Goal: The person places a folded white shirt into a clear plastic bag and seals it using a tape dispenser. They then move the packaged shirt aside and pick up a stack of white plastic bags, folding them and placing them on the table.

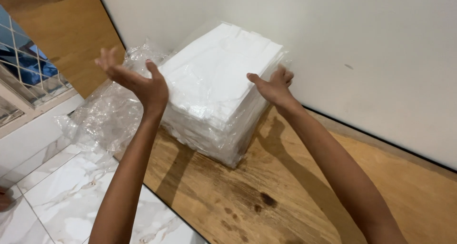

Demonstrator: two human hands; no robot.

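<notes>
We see 2 bare hands raised on either side of a stack of white folded sheets (216, 82) wrapped in clear plastic. The left hand (138, 80) is lifted with its palm turned up and its fingers (105, 62) loosely spread and slightly curled, gripping nothing; the stack lies just beyond and to the right of those fingertips, apart from them. The right hand (273, 88) is also open, its fingers (284, 75) held close together and resting against the stack's right edge, with the thumb pointing toward the stack's top face. Under and behind the left fingers lies a crumpled clear plastic wrap (102, 113). The stack sits on a wooden counter (266, 196), pushed up to a white wall (362, 49) that rises past the right fingertips.
</notes>
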